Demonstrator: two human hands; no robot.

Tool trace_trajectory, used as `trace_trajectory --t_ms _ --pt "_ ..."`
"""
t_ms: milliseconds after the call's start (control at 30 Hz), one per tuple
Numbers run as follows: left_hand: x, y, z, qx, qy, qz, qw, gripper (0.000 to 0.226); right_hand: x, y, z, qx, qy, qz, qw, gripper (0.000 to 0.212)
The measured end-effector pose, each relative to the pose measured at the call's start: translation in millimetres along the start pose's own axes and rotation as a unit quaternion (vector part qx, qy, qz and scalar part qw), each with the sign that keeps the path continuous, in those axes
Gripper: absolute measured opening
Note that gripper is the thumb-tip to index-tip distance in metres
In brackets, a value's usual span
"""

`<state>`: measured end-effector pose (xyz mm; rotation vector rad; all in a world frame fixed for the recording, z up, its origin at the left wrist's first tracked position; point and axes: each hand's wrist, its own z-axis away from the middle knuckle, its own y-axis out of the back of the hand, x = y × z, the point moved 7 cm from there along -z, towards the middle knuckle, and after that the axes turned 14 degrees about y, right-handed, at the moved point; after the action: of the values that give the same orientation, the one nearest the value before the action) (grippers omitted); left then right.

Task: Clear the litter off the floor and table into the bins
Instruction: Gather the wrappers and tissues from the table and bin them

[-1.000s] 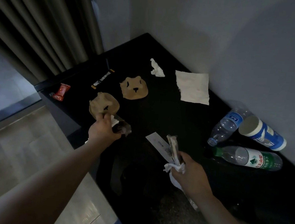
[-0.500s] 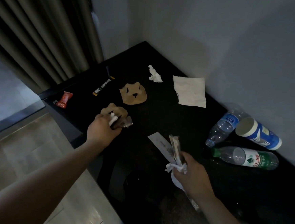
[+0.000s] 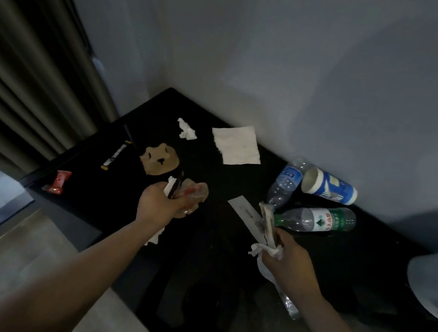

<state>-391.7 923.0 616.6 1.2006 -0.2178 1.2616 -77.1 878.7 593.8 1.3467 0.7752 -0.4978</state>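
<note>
The left arm reaches out over the black tabletop (image 3: 214, 246), its left hand (image 3: 157, 205) clenched round a bundle of litter (image 3: 193, 195): white tissue and crinkled clear wrapper. The right hand (image 3: 290, 260), nearer the body, grips an upright flattened wrapper (image 3: 268, 223) together with a tissue.

A flat napkin (image 3: 236, 145) lies by the wall. Just left of the napkin sits a crumpled tissue (image 3: 186, 132); nearer than the napkin and to its left lies a tan scrap (image 3: 159, 160), and far left of the napkin, at the tabletop's edge, a red wrapper (image 3: 59, 182). Right of the napkin, two bottles (image 3: 315, 220) and a cup (image 3: 329, 186) crowd the wall. Bare tabletop lies between the hands.
</note>
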Motion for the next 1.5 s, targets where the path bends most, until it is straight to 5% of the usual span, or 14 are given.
trace_trajectory --t_ms 500,833,1200,1500 --pt "77 -122 104 -0.131 -0.014 0.084 0.988 0.025 59 135 65 0.172 -0.054 -0.016 0.983 0.049" --pt "150 -178 173 -0.271 -0.070 0.094 0.955 0.021 44 207 151 0.322 -0.108 -0.024 0.940 0.042" --pt "182 -190 278 -0.458 -0.167 0.062 0.871 0.022 -35 210 300 0.535 -0.202 0.021 0.820 0.040" --pt "175 -249 501 -0.650 -0.254 -0.004 0.716 0.024 -101 242 507 0.676 -0.273 0.109 0.676 0.045"
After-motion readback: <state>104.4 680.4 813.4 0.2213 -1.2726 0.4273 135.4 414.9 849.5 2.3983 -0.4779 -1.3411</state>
